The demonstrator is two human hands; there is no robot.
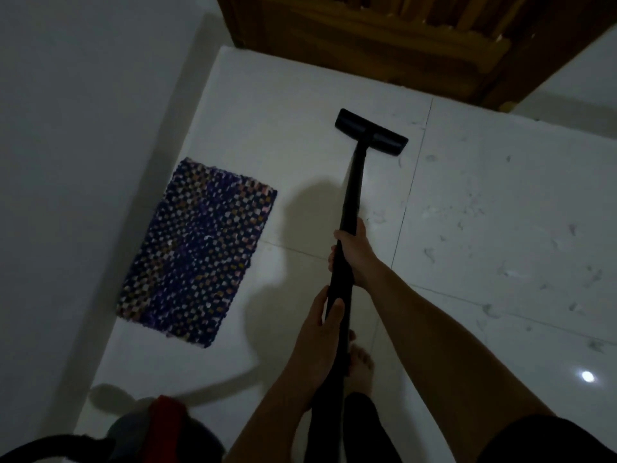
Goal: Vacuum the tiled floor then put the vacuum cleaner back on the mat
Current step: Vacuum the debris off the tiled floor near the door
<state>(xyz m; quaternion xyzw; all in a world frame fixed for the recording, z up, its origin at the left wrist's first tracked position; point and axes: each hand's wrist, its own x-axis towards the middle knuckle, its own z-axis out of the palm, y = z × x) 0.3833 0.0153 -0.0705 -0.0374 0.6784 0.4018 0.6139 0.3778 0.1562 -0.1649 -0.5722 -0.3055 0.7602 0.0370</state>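
the vacuum wand (352, 188) runs as a black tube from the bottom centre of the view up and away to the floor head (370, 132), which sits flat on the tiled floor (500, 195).

hand positions:
- right hand (351, 253): wrapped round the wand at mid-length, fingers curled over the left side of the tube, thumb side toward the floor head. this is the forward grip.
- left hand (322, 317): grips the same wand just behind the right hand, nearer the body, thumb laid along the tube. the two hands are close together but not touching.

the floor head lies well ahead of both hands, on the tile left of a grout line and short of the wooden door (384, 38) at the top of the view.

the mat (197, 252), a dark woven rectangle with pale flecks, lies on the floor to the left of the wand and hands, apart from them, beside the wall (83, 128). nothing rests on it.

the vacuum body (160, 419), red and grey, appears at the lower left edge, off the mat, with a black hose (50, 446) beside it.

a bare foot (360, 359) stands on the tile just right of the wand, below the left hand. scattered debris (500, 272) lies on the tiles to the right of the wand.
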